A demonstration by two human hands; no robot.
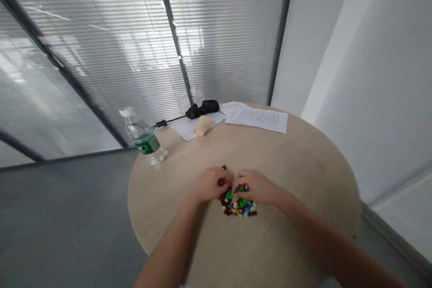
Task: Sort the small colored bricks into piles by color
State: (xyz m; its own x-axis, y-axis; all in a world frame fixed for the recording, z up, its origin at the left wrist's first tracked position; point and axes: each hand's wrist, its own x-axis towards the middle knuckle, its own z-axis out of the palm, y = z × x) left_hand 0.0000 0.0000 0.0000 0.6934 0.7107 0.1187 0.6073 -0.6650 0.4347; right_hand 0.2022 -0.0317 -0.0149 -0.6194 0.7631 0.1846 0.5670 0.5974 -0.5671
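Observation:
A small heap of tiny toy building bricks in brown, green, blue, yellow, white and red lies on the round table. My left hand is at the heap's upper left, its fingers curled and the thumb bent in. Something dark brown shows inside that curl, but whether it is gripped cannot be made out. From the right, my right hand reaches over the heap with bent fingers, and bricks show between finger and thumb. Its fingertips come close to those of the left hand. A lone brown brick sits just beyond the hands.
A clear plastic bottle with a green label stands at the table's left edge. Toward the back lie printed sheets, a beige rounded object on white paper, and a black bundle with a cord. Blinds-covered glass rises behind.

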